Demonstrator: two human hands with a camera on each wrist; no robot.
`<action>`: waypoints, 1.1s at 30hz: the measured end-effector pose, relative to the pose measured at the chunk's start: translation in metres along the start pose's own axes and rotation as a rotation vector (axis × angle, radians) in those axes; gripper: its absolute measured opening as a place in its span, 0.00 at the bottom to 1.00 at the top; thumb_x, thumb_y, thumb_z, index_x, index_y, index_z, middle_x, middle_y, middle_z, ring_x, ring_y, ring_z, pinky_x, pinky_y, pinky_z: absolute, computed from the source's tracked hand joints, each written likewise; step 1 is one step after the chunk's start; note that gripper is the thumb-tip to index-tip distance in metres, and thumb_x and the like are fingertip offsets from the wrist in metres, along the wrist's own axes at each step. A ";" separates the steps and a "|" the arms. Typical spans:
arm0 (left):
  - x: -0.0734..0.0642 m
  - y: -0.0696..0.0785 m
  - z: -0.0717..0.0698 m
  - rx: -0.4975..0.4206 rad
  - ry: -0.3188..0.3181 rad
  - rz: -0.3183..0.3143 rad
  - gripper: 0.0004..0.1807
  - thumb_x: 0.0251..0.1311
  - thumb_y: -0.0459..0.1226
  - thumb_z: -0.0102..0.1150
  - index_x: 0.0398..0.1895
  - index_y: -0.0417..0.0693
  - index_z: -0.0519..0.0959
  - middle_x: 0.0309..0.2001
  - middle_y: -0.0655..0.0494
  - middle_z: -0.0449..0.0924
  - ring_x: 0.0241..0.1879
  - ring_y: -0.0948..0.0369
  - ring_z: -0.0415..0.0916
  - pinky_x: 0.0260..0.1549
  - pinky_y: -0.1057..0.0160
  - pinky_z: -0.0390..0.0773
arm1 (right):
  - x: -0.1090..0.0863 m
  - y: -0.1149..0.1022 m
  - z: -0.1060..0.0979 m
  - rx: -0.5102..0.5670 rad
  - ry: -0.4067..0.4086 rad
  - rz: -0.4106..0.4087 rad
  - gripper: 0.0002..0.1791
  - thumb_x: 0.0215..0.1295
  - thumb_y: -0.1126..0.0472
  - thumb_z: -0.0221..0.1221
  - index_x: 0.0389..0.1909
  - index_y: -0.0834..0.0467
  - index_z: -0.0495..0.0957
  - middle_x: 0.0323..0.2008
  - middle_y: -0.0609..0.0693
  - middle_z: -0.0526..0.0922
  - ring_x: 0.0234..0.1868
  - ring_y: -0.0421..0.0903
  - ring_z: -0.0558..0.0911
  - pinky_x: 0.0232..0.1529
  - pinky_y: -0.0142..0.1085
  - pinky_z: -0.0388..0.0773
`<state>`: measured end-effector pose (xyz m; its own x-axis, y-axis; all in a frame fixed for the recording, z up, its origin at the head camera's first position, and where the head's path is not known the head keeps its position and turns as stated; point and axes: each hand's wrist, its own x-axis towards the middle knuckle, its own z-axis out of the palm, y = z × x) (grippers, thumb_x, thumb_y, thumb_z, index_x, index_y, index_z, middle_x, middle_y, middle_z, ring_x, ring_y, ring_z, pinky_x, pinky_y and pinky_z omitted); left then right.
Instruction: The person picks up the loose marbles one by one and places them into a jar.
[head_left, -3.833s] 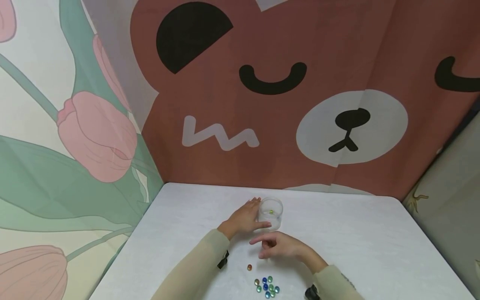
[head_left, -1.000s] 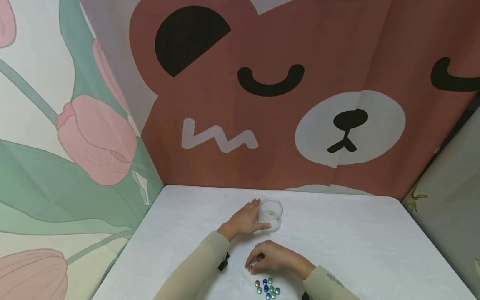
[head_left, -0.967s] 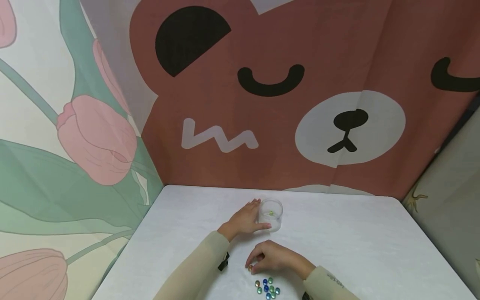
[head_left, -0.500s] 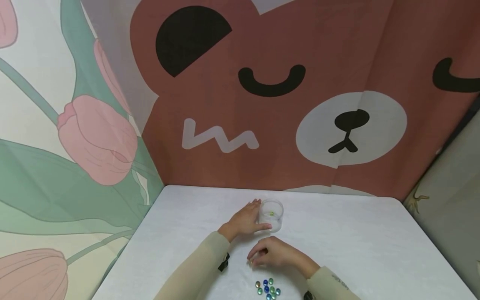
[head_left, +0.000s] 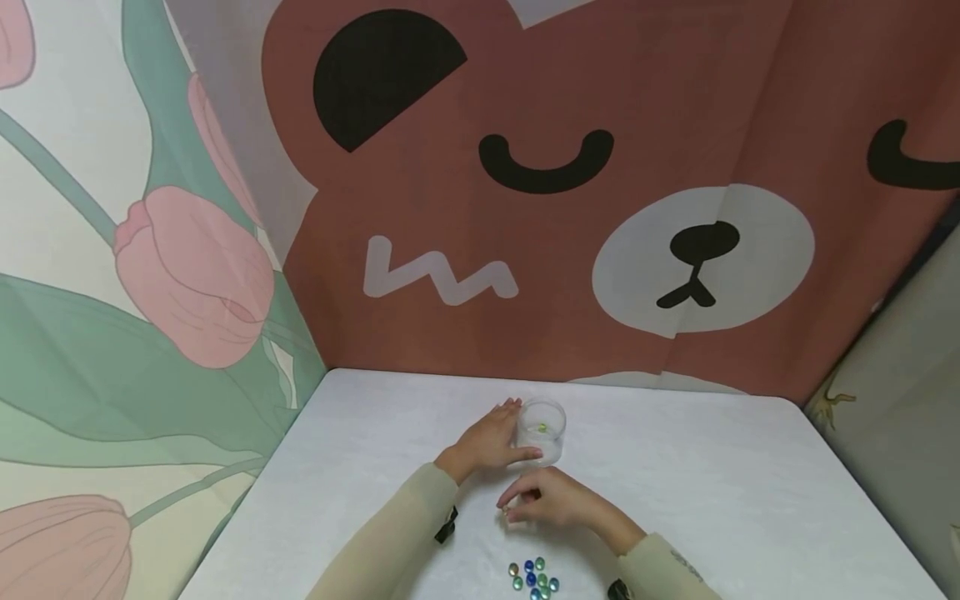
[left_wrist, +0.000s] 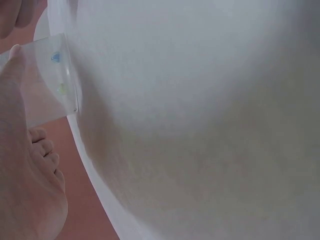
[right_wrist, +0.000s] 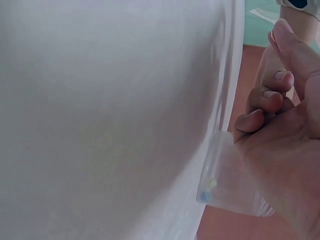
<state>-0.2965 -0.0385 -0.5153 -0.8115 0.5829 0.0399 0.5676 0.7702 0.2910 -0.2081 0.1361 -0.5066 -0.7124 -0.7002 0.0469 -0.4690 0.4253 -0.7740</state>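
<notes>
In the head view, my left hand [head_left: 483, 440] holds a clear jar [head_left: 553, 450] from its left side, thumb across the front and fingers behind it. A yellow-green marble [head_left: 543, 427] lies inside; the left wrist view also shows a blue marble [left_wrist: 55, 57] in the jar. In front of the jar, my right hand [head_left: 555, 500] pinches a small amber marble [head_left: 505, 510] between thumb and index finger, mostly covered by the fingertips. Its other fingers are curled in, as the right wrist view shows. Below it, several loose blue, green and brown marbles [head_left: 542, 579] lie in a cluster.
A white cloth covers the table [head_left: 697, 483]. Behind it hangs a brown backdrop [head_left: 450, 333] with a bear face, and a tulip-print curtain [head_left: 195, 275] hangs at the left. A pale curtain [head_left: 900, 400] hangs at the right.
My right hand came down from near the jar, pinched the separate amber marble on the table, and has lifted it back toward the jar. My left hand and the jar have stayed put.
</notes>
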 end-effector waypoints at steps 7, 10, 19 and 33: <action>0.002 -0.005 0.003 0.011 0.004 0.014 0.55 0.63 0.71 0.50 0.80 0.44 0.55 0.79 0.46 0.54 0.80 0.54 0.47 0.79 0.58 0.47 | -0.001 0.003 -0.008 0.024 0.055 0.000 0.12 0.65 0.53 0.69 0.45 0.54 0.89 0.30 0.41 0.85 0.28 0.29 0.72 0.31 0.26 0.73; 0.003 -0.005 0.004 0.023 0.006 0.020 0.54 0.64 0.70 0.50 0.80 0.42 0.55 0.79 0.46 0.54 0.80 0.54 0.47 0.79 0.58 0.47 | -0.001 0.002 -0.012 0.026 0.080 0.000 0.13 0.65 0.53 0.68 0.46 0.54 0.88 0.24 0.39 0.80 0.26 0.29 0.70 0.29 0.25 0.70; 0.003 -0.003 0.004 0.066 0.002 -0.003 0.51 0.67 0.64 0.55 0.79 0.38 0.55 0.79 0.46 0.55 0.80 0.55 0.48 0.79 0.58 0.49 | 0.000 0.002 -0.019 0.010 0.167 0.017 0.13 0.64 0.54 0.69 0.45 0.57 0.88 0.24 0.38 0.76 0.25 0.30 0.69 0.26 0.25 0.69; 0.002 0.000 0.002 0.059 -0.011 -0.018 0.47 0.67 0.56 0.59 0.79 0.38 0.55 0.79 0.48 0.54 0.80 0.56 0.47 0.79 0.61 0.48 | -0.003 0.005 -0.035 0.047 0.273 0.097 0.13 0.67 0.53 0.66 0.47 0.54 0.88 0.25 0.41 0.76 0.26 0.34 0.71 0.26 0.27 0.71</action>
<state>-0.2975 -0.0370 -0.5166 -0.8201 0.5717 0.0252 0.5607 0.7940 0.2348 -0.2270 0.1603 -0.4888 -0.8696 -0.4750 0.1346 -0.3720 0.4512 -0.8112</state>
